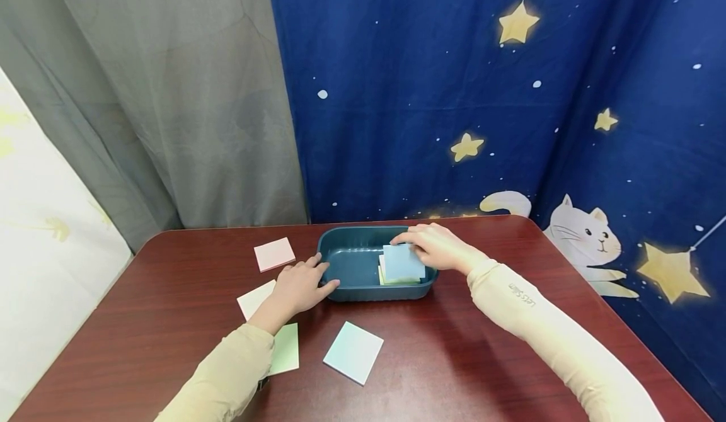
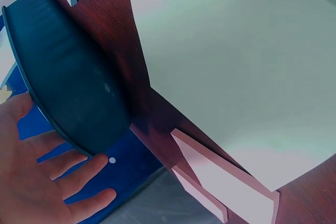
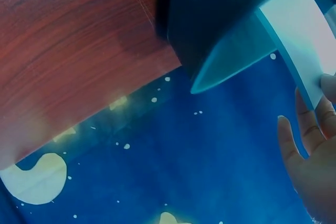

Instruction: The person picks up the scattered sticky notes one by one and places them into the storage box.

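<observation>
A dark teal plastic bin (image 1: 368,293) stands near the table's far edge. My left hand (image 1: 299,286) rests at the bin's left end; in the left wrist view its spread, fairly straight fingers touch the rim (image 2: 52,124). At the bin's right end, my right hand (image 1: 433,245) pinches a light blue sticky note pad (image 1: 404,261) between thumb and fingers. The same blue pad (image 3: 302,30) tilts over the rim in the right wrist view. Pale yellow-green pads (image 1: 382,276) lie behind and under it in the bin, partly hidden.
Left of the bin lie a pink pad (image 1: 275,254) and a whitish pad (image 1: 255,299), the latter partly behind my left hand. A green pad (image 1: 286,349) sits beside my left sleeve. Before the bin lies a pale aqua pad (image 1: 354,353). Curtains (image 1: 397,94) hang behind the table.
</observation>
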Tool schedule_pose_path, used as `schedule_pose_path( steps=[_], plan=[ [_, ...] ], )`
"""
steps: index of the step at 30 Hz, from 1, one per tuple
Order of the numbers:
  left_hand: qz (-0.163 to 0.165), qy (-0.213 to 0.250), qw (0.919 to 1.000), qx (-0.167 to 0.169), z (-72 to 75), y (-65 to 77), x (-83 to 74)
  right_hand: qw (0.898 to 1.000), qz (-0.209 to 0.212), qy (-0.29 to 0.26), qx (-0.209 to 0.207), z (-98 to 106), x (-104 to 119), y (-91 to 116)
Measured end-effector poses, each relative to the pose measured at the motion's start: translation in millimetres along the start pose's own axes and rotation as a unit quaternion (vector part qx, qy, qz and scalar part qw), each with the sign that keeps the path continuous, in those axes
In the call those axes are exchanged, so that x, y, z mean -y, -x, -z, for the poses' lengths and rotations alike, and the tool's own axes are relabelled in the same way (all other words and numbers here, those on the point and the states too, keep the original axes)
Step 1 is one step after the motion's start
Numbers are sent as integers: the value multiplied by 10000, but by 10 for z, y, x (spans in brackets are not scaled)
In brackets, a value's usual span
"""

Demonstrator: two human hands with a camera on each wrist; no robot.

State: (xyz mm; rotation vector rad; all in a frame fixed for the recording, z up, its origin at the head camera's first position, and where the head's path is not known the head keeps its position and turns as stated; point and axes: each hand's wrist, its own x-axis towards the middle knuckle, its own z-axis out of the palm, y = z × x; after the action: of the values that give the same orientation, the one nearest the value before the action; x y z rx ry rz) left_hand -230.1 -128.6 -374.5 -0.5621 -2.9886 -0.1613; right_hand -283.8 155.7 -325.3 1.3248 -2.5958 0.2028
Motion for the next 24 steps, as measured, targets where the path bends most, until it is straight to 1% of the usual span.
schedule_pose_path(
  steps=[10, 14, 20, 24],
  plan=[
    [-17, 4, 10000, -28, -15, 1, 1, 9988, -212, -201, 395, -169, -43, -44],
    [-15, -12, 10000, -30, -18, 2, -7, 9982, -267, -213, 485, -238, -66, -56],
    [-30, -23, 10000, -56, -4, 3, -7, 9984, -416, -59, 382, -316, -112, -98],
    [1, -6, 10000, -51, -6, 3, -2, 9971, -657, 21, 376, -369, -121, -138]
  ],
)
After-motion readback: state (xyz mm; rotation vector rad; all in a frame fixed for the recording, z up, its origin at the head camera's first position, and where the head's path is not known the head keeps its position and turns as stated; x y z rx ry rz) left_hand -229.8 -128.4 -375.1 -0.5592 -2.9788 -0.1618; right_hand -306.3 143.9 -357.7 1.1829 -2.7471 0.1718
